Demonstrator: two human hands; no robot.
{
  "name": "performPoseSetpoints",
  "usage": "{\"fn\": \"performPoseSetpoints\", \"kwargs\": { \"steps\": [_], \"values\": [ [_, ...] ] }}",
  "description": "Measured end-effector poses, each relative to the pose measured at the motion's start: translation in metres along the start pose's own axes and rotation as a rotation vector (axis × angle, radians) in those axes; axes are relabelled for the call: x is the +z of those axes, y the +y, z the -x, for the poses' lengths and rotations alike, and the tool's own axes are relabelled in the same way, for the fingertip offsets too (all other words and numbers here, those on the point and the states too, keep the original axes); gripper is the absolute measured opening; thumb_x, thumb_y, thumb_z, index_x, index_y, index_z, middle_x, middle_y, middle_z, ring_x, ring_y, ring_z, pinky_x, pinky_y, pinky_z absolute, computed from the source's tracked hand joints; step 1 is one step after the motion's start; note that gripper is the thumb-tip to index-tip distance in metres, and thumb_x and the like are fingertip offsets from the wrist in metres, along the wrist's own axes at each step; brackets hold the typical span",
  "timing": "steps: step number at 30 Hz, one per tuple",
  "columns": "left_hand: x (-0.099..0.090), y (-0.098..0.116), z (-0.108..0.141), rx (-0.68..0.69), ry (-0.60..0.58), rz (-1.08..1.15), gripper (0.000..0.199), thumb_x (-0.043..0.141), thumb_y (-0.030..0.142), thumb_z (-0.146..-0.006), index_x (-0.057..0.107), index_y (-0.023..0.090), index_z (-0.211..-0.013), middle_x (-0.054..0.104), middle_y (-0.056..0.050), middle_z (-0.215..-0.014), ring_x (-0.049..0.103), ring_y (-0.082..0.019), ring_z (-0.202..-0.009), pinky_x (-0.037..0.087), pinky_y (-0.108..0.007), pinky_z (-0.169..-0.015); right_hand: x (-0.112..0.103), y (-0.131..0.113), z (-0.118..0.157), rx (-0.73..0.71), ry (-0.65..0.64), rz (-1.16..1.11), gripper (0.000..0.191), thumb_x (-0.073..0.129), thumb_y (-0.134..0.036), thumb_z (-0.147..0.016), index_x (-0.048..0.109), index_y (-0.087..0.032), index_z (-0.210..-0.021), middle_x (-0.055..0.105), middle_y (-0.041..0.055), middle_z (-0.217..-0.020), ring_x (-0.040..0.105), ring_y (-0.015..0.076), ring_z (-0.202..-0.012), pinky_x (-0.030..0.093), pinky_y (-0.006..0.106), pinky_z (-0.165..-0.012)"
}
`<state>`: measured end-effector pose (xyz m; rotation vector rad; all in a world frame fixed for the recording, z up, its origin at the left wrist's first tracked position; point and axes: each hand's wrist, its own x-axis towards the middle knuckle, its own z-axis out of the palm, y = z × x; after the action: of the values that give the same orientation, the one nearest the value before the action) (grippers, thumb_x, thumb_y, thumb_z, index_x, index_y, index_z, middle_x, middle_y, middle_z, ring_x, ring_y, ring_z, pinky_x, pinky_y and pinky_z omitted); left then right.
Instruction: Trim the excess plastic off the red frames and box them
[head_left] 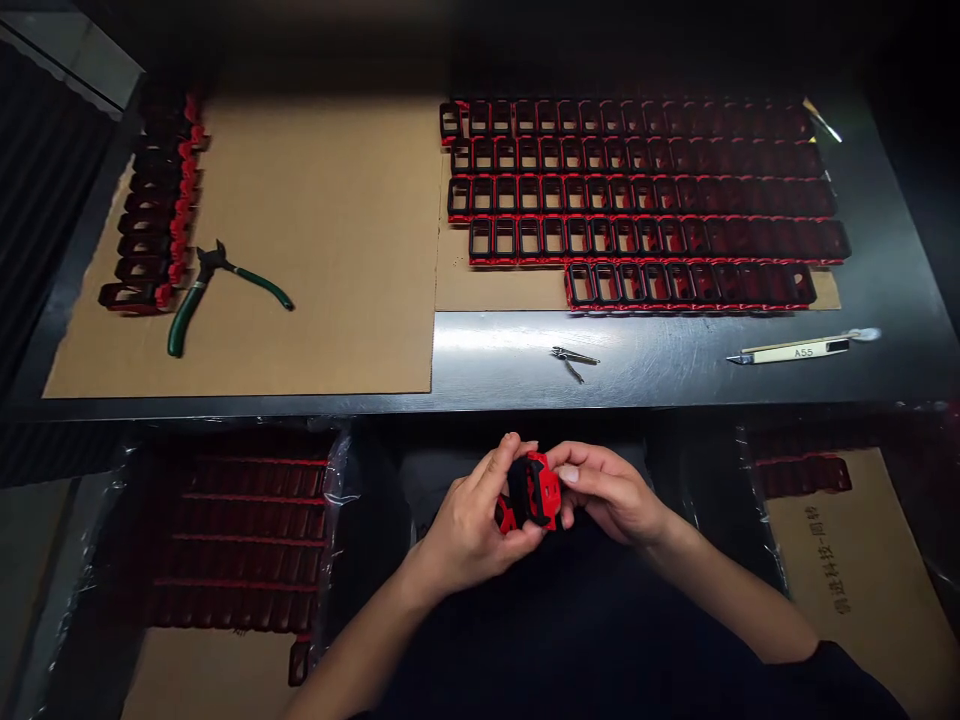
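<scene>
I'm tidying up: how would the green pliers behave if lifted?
The green pliers probably feel heavy for their size, given the metallic head. Their splayed handles may swing if one is lifted. Lying flat on cardboard, they're unlikely to roll.

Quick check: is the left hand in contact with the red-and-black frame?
Touching: the head view shows the left hand wrapped around the red-and-black frame, its thumb pressed along the lower edge with no gap visible.

Tabletop glossy metal; cardboard sheet matt; held part plastic-looking.
</scene>
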<state>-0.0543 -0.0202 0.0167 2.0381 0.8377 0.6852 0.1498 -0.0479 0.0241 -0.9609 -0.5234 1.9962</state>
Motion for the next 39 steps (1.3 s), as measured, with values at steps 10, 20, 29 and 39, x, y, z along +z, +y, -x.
{"fn": "performPoseSetpoints", "kwargs": {
  "steps": [10,20,29,39],
  "values": [
    [-0.008,-0.001,-0.001,0.195,0.018,-0.171,0.099,0.06,0.01,-0.086,-0.006,0.016,-0.159,0.06,-0.027,-0.138,0.067,-0.031,-0.121,0.065,-0.041,-0.081,-0.007,0.008,-0.005,-0.019,-0.027,0.034,0.026,0.086,-0.034,-0.077,0.07,-0.014,-0.083,0.071,-0.0008,-0.071,0.065,0.0081,-0.06,0.055,0.017,-0.054],
    [-0.012,0.008,-0.004,0.112,0.017,0.02,0.105,0.069,0.021,-0.084,-0.003,0.018,-0.16,0.065,-0.023,-0.133,0.077,-0.021,-0.093,0.065,-0.035,-0.082,-0.022,0.019,-0.011,0.064,-0.199,-0.145,0.04,0.088,-0.045,-0.072,0.066,-0.014,-0.087,0.073,0.0019,-0.077,0.072,0.0137,-0.064,0.059,0.019,-0.05],
    [-0.025,0.021,-0.007,0.098,-0.078,-0.149,0.104,0.069,0.021,-0.084,-0.002,0.012,-0.159,0.066,-0.025,-0.13,0.073,-0.031,-0.109,0.066,-0.043,-0.079,-0.02,0.018,-0.011,0.024,-0.28,-0.145,0.031,0.082,-0.037,-0.083,0.066,-0.013,-0.097,0.074,0.0036,-0.08,0.072,0.0116,-0.064,0.061,0.019,-0.055],
    [-0.021,0.013,-0.012,0.166,-0.049,-0.015,0.102,0.068,0.017,-0.083,0.001,0.013,-0.16,0.066,-0.023,-0.13,0.072,-0.026,-0.11,0.064,-0.037,-0.084,-0.019,0.017,-0.011,0.035,-0.225,-0.146,0.036,0.083,-0.035,-0.081,0.067,-0.013,-0.103,0.074,0.0035,-0.081,0.073,0.0127,-0.066,0.063,0.022,-0.058]
  ]
}}
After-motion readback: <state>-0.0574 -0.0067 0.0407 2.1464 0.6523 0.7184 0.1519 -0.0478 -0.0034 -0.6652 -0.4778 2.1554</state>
